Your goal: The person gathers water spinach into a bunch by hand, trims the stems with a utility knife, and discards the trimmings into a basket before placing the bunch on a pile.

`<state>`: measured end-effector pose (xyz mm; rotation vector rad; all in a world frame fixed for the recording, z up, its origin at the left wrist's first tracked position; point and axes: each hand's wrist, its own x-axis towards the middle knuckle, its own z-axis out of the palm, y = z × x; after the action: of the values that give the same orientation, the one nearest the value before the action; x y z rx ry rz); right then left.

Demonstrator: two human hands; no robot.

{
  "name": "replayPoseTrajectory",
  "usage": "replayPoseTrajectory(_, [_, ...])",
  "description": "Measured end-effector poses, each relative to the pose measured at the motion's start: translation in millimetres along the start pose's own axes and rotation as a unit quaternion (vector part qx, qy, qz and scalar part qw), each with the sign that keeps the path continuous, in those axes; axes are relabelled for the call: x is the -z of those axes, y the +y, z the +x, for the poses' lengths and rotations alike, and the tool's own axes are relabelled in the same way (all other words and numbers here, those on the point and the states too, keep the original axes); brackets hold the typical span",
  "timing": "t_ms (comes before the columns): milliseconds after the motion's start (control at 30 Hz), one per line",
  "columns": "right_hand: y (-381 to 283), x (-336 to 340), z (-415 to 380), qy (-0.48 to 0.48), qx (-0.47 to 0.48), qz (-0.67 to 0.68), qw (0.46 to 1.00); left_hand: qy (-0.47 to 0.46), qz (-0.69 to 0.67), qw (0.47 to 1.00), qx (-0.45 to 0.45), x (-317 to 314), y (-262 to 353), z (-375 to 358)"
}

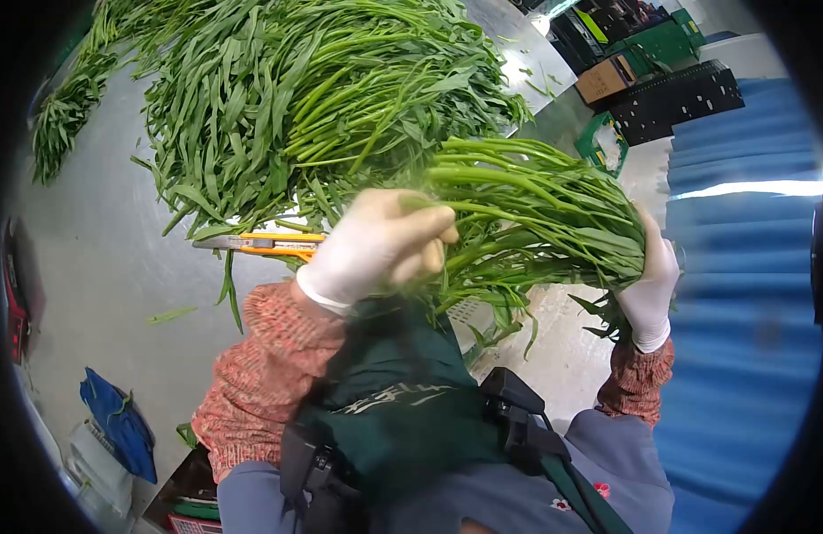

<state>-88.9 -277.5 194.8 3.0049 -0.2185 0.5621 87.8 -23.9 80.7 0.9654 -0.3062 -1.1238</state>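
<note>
My right hand (650,278), in a white glove, is wrapped round the leafy part of a bunch of water spinach (536,200). The stem ends point left, toward my left hand (380,242). That hand, also gloved, is closed, with a green stem pinched between thumb and finger; motion blurs the fingertips. An orange utility knife (274,243) lies by my left wrist at the edge of the big pile, its rear end hidden behind the hand. The large pile of water spinach (260,107) spreads over the metal table (100,240).
A smaller bundle of greens (69,120) lies at the table's far left. Blue bags (118,423) hang or lie at lower left. On the right are a blue curtain (741,294), a black crate (674,102), a cardboard box (605,80) and a green basket (602,144).
</note>
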Motion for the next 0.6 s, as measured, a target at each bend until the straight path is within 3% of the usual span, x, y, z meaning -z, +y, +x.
replayPoseTrajectory(167, [-2,1,0,-0.031,0.002,0.012,0.999,0.065,0.016,0.997,-0.045,14,11,-17])
replayPoseTrajectory(267, [-4,3,4,-0.041,0.006,0.044,0.998,0.059,0.003,0.998,-0.033,24,11,-23])
replayPoseTrajectory(333, [-3,6,4,-0.050,0.003,0.063,0.997,-0.008,-0.303,0.948,-0.100,60,-4,-23])
replayPoseTrajectory(400, [12,3,-2,-0.042,-0.033,0.143,0.988,-0.006,-0.303,0.940,-0.157,71,-3,-28])
replayPoseTrajectory(433, [12,4,-2,-0.042,-0.048,0.155,0.986,0.048,-0.188,0.972,-0.133,67,-6,-33])
replayPoseTrajectory(467, [12,5,-2,-0.043,-0.063,0.165,0.983,0.063,0.011,0.991,-0.118,60,-8,-34])
replayPoseTrajectory(533, [10,5,-1,-0.038,-0.084,0.182,0.979,0.133,0.199,0.961,-0.139,26,-17,-26])
replayPoseTrajectory(600, [6,3,1,-0.026,-0.098,0.192,0.976,0.121,0.309,0.923,-0.192,7,-20,-21])
